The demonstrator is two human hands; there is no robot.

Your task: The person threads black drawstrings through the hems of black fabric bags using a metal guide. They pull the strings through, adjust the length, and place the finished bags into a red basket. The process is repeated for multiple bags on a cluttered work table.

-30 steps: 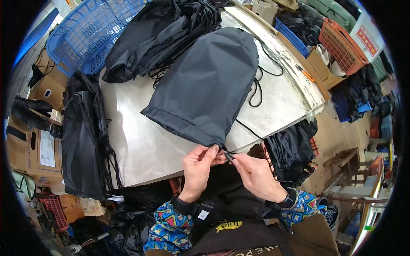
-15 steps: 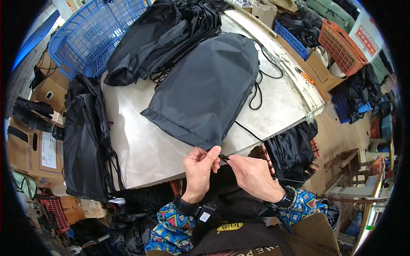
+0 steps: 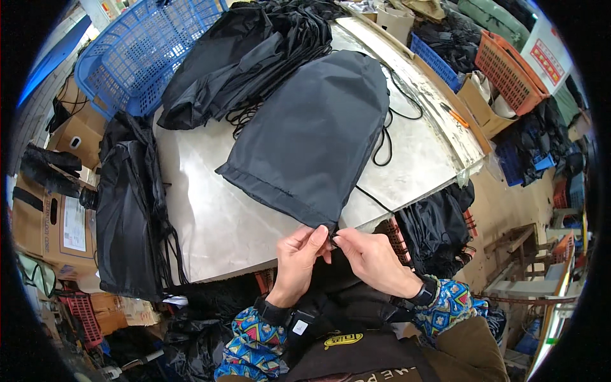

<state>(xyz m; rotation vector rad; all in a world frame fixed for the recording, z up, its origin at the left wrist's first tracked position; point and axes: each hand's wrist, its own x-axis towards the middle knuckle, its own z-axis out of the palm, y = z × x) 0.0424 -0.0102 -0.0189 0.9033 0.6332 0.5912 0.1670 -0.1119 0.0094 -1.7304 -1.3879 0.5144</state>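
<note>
A black drawstring bag lies flat on the pale metal tabletop, its hemmed edge toward me. At the bag's near right corner, my left hand pinches the fabric between thumb and fingers. Close beside it, my right hand is closed on the black cord at that same corner. Only a short bit of this cord shows between the hands; the fingertips hide the rest. More cord loops out past the bag's right side onto the table.
A heap of black bags lies at the back, beside a blue plastic basket. Another stack of bags hangs over the left edge. Orange-handled scissors lie on the right rim. More bags fill a red crate at right.
The bag has shifted slightly to the right and toward me. Both hands remain at its corner, and my right hand has moved slightly left, closer to my left hand.
</note>
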